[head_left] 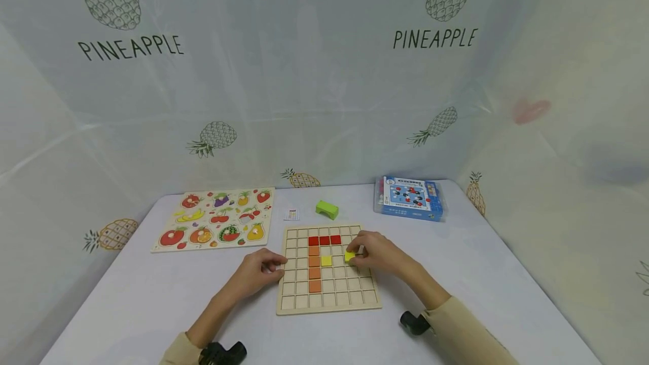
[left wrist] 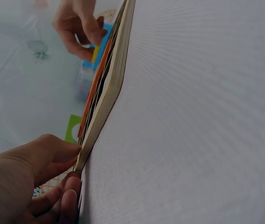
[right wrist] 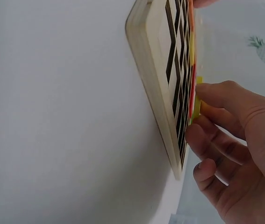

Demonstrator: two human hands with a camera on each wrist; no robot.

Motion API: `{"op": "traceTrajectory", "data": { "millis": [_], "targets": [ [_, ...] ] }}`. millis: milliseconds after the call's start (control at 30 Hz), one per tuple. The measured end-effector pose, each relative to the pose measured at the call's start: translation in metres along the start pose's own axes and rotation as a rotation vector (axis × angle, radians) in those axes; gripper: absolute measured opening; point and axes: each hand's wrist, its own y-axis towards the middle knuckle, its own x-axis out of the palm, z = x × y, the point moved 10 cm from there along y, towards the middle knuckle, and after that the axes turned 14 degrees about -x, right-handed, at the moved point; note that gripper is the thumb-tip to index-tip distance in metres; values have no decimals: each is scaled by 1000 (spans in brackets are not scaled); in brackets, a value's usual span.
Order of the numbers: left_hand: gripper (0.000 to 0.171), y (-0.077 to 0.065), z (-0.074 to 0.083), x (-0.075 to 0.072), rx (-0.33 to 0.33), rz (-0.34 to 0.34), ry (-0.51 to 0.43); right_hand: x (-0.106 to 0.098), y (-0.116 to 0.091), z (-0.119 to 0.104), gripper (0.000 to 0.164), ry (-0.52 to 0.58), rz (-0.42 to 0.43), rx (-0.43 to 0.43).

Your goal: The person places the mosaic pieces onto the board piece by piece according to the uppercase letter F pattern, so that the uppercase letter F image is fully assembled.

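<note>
A square wooden grid board point(head_left: 329, 302) lies on the table, with red tiles point(head_left: 324, 240) in a short row, orange tiles point(head_left: 315, 272) in a column beneath, and one yellow tile point(head_left: 327, 261) beside that column. My right hand point(head_left: 376, 250) pinches another yellow tile point(head_left: 349, 256) between thumb and fingers, low over the board's right part; this tile point(right wrist: 197, 100) shows at the fingertips in the right wrist view. At the board's left edge, my left hand point(head_left: 256, 272) rests its thumb and fingertips against the rim, fingers loosely bent, as the left wrist view also shows.
Behind the board stand a green arch block point(head_left: 327, 209) and a small printed card point(head_left: 292, 214). A fruit picture board point(head_left: 213, 219) lies at the back left, a blue boxed set point(head_left: 409, 199) at the back right. A printed curtain hangs behind the table.
</note>
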Motion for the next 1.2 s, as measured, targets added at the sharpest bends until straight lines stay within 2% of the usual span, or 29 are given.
{"op": "traceTrajectory", "data": {
  "millis": [533, 1200],
  "targets": [
    [21, 0, -2, 1, -22, -8, 11, 12, 16, -12, 20, -5, -18, -42],
    [21, 0, 1, 1, -14, -21, -12, 18, 19, -14, 20, 3, -42, -32]
  ]
}}
